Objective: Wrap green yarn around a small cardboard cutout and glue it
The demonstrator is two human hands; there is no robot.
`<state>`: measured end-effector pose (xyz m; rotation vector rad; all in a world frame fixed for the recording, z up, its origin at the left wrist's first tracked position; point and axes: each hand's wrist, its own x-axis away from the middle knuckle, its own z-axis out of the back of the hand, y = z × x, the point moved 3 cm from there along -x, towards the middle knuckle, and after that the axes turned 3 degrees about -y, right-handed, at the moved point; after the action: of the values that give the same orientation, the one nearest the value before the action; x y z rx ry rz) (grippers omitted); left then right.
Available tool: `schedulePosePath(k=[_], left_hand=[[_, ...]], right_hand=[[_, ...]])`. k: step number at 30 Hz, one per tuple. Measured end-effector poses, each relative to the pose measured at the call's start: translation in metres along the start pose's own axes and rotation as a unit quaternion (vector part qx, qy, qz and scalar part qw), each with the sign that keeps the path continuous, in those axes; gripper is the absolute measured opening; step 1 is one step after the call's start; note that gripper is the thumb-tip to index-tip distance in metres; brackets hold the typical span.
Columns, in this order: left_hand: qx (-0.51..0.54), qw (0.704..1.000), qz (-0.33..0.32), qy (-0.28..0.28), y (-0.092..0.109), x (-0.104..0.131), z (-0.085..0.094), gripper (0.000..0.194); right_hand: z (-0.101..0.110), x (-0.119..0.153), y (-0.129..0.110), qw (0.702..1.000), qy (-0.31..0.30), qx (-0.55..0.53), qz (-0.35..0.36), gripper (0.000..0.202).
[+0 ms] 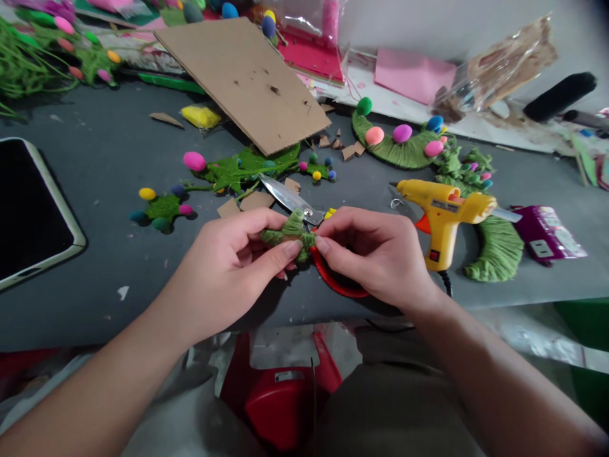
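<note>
Between my two hands, above the grey table, is a small green yarn-wrapped star [295, 219]. My left hand [233, 270] pinches it from the left, thumb in front. My right hand [368, 254] pinches its right tip between thumb and forefinger. Behind and under the hands lie scissors [288, 198] with red handles, partly hidden. To the right, a yellow hot glue gun [440, 203] rests with its nozzle pointing left. A green star with coloured balls [164, 209] lies left of my hands, and a green yarn-wrapped crescent with balls [399, 145] lies behind them.
A cardboard sheet [247, 82] leans over green pieces at the back. On the left lies a phone [35, 209]; a purple packet [547, 235] is at the right. Green yarn [28, 63] fills the far left corner. A red stool [280, 400] shows below the table edge.
</note>
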<state>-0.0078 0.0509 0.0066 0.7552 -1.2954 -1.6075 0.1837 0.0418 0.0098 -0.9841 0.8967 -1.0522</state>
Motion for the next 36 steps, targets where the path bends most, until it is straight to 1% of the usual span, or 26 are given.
schedulePosePath(k=[6,12,16,24,31,36], left_hand=[[0.015,1.000,0.013,-0.018,-0.0026,0.0015,-0.0005,0.005],[0.025,0.999,0.033,-0.015,-0.0008,0.0000,-0.0018,0.012],[0.036,0.999,0.037,-0.008,0.0000,-0.0014,-0.0019,0.015],[0.067,0.996,0.056,0.000,0.0014,-0.0035,-0.0022,0.018],[0.085,0.995,0.049,0.009,-0.0015,-0.0038,-0.0044,0.020],[0.099,0.993,0.063,0.004,0.0005,-0.0054,-0.0048,0.021]], right_hand=[[-0.0007,-0.0017,-0.0023,1.000,-0.005,0.016,0.011,0.008],[0.0000,-0.0012,-0.0003,1.000,-0.008,0.020,0.016,0.010],[-0.0018,0.0002,0.0006,0.999,0.008,0.037,0.016,0.013],[-0.0089,-0.0009,0.0015,0.999,0.016,0.051,-0.007,0.017],[-0.0097,-0.0026,0.0054,0.998,0.021,0.050,-0.033,0.020],[-0.0094,-0.0046,0.0060,0.998,0.018,0.044,-0.045,0.023]])
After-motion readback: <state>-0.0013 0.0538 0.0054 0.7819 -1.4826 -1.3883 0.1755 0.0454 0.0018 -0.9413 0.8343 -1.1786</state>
